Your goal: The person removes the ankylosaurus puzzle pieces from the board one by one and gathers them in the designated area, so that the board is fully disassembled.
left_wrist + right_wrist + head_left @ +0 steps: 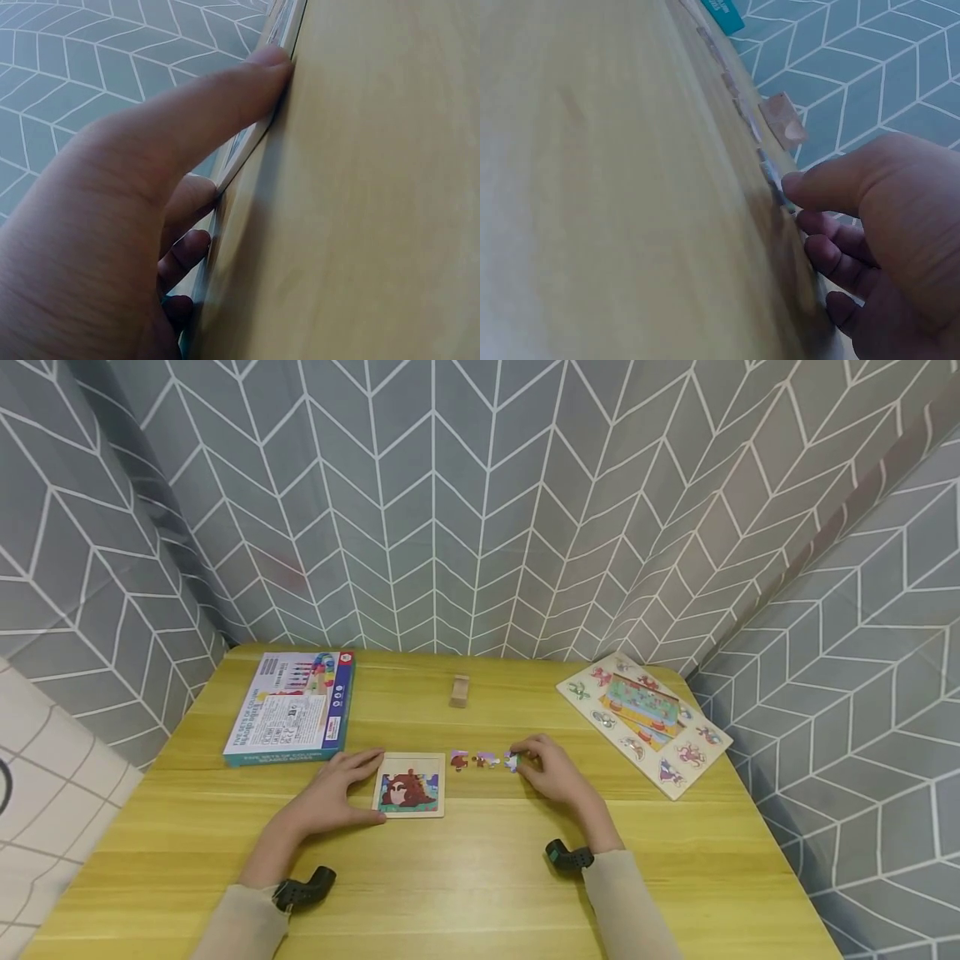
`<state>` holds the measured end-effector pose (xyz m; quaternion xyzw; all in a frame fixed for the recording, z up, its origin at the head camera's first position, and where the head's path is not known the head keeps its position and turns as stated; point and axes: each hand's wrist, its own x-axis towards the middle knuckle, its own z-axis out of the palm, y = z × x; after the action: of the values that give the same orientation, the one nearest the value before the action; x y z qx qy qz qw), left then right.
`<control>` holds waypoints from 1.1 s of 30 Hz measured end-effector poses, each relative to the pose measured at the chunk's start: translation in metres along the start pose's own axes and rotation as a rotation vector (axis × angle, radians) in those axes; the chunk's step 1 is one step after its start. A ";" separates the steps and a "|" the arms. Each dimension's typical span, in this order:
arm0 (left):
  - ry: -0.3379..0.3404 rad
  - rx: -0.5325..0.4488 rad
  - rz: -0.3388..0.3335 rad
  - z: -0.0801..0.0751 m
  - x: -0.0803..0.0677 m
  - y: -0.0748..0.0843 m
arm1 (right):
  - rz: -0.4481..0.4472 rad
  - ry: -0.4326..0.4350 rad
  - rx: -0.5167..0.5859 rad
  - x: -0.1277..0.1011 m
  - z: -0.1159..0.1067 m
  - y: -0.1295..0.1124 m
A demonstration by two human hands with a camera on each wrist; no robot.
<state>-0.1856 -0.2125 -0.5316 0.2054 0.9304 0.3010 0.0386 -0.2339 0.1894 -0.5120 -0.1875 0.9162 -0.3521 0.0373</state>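
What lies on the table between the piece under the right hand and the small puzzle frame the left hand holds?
Two other loose pieces lie in a row on the table between the piece that the right hand touches and the small puzzle frame. The left hand rests on the frame's far side, not in that path.

Both my forearms reach forward with sleeves down to the wrists, my left hand (335, 789) lying low with fingers extended and thumb pressed flat, my right hand (551, 770) curled, thumb and fingertips pinched together.
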 end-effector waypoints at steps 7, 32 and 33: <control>0.011 -0.001 0.004 0.000 0.000 -0.002 | -0.040 0.096 -0.007 0.008 0.001 -0.016; 0.023 0.011 0.037 0.000 0.001 0.000 | -0.299 -0.177 -0.169 0.043 0.108 -0.126; 0.024 0.012 0.037 0.000 0.001 0.000 | -0.293 -0.173 -0.166 0.042 0.109 -0.126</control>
<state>-0.1863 -0.2122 -0.5314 0.2193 0.9286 0.2985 0.0207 -0.2112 0.0192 -0.5079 -0.3509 0.8984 -0.2596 0.0487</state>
